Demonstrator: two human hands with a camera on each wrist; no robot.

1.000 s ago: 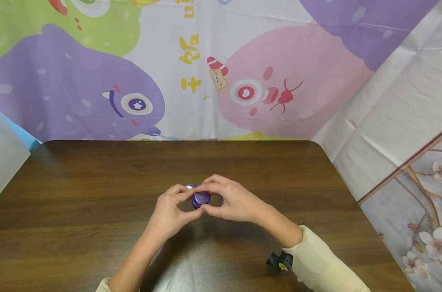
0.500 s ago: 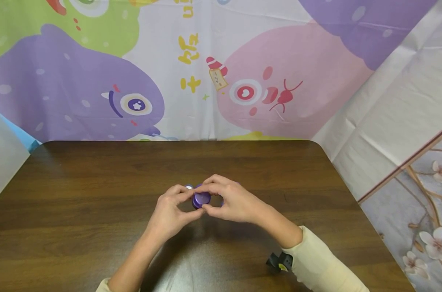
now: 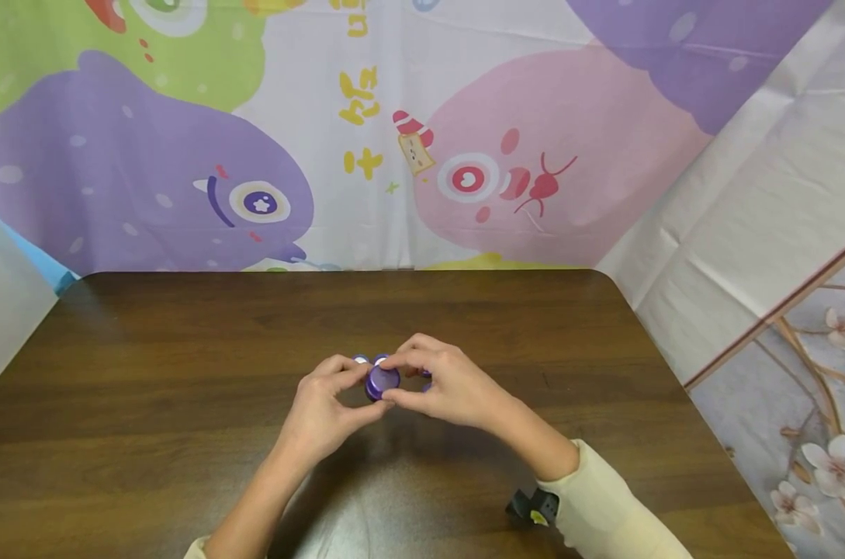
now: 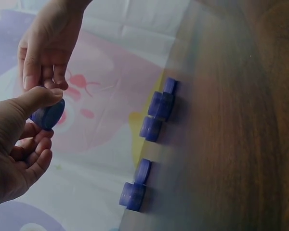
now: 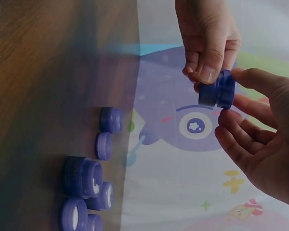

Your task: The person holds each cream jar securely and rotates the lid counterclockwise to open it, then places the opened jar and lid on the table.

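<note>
Both hands meet at a small purple screw-top jar (image 3: 382,383), held above the table. My left hand (image 3: 319,411) grips the jar's body between thumb and fingers. With thumb and fingertips, my right hand (image 3: 457,384) pinches the lid (image 5: 227,89) at the jar's other end. A narrow groove shows between body and lid in the right wrist view; whether the lid is loose, I cannot tell. Beyond the hands, several purple jars and lids stand on the table, partly hidden in the head view. One open jar (image 5: 82,177) and a separate lid (image 5: 104,146) appear there.
The dark wooden table (image 3: 150,435) spreads around the hands. A cartoon-print cloth (image 3: 366,217) hangs along its far edge. A black strap device (image 3: 534,506) sits at the right wrist by the pale sleeve (image 3: 611,501).
The jar has shifted slightly left and turned a little. My right fingers have changed position around the lid, and more of the jars behind show. The left hand stays nearly still.
</note>
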